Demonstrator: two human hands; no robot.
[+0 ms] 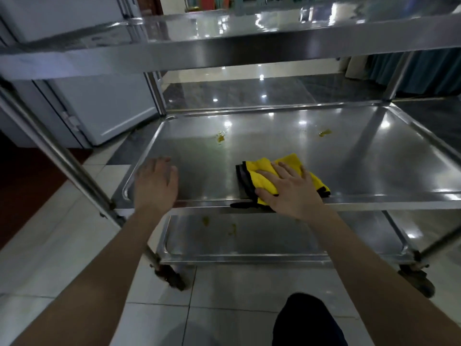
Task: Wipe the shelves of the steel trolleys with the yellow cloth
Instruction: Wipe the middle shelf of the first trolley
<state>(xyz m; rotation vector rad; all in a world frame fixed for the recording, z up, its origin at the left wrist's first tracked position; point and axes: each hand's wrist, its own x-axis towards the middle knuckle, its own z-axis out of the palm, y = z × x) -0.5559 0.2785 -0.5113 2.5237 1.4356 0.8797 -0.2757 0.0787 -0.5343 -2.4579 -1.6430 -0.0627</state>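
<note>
— What's nearest you?

— My knee in dark cloth (308, 320), low in view, over the pale floor tiles (224, 295). Just past it stands the steel trolley (249, 56), with its near-left castor wheel (172, 277) on the tiles.

— And your hands?

— Both reach to the trolley's middle shelf (349, 158). My left hand (156, 182) rests at the shelf's near-left corner, fingers together and slightly curled over the rim, holding nothing. My right hand (289, 189) lies flat with the fingers spread wide, pressing down on the yellow cloth (264, 181).

— Where exactly is the cloth?

— On the middle shelf at its near edge, about midway along. It's folded, with a dark grey underside and black trim showing at its left, and one black-edged corner hangs over the shelf's front lip.

— Anything else on that shelf?

— Two yellowish smears beyond the cloth: one stain (220, 137) toward the far left, another stain (324, 132) toward the far right. Both are well apart from the cloth.

— Below?

— The bottom shelf (274, 236) carries yellowish spots (232, 229) too, near its left side.

— Above and behind?

— The top shelf (174, 53) crosses the upper view, shiny with reflected lights. Left of the trolley, farther back, stands a white cabinet door (99, 108).
</note>
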